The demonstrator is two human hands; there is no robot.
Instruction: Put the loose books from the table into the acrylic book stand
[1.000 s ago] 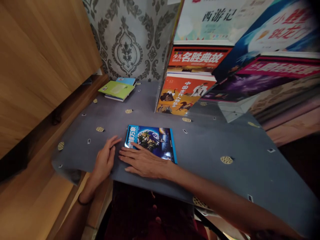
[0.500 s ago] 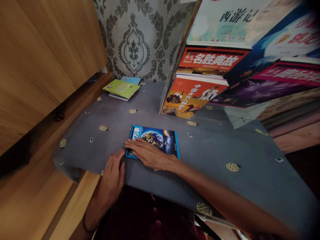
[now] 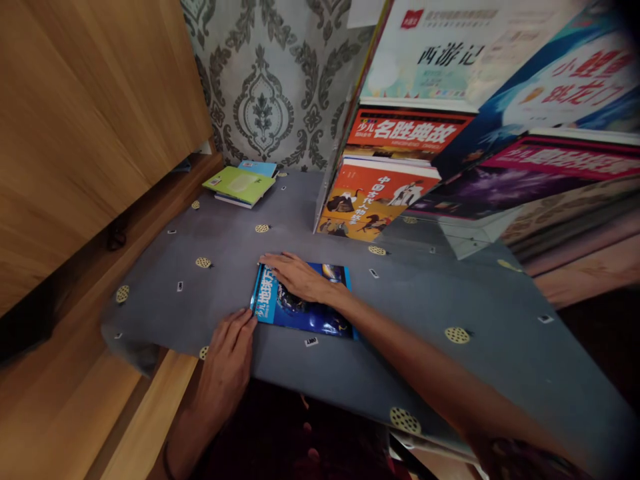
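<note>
A blue book with a picture of the earth on its cover lies closed on the grey tablecloth. My right hand rests flat across the upper left part of the cover, fingers stretched toward the spine, hiding part of the title and the globe. At the book's lower left corner my left hand lies on the table, its fingertips touching the corner and its fingers extended.
A book rack at the back right holds several books, an orange book lowest. A green book lies on others at the back left. A wooden cabinet borders the left; patterned wallpaper stands behind.
My right hand has slid up over the cover toward the far edge, uncovering the lower part. My left hand stays by the near left corner. The view has shifted slightly.
</note>
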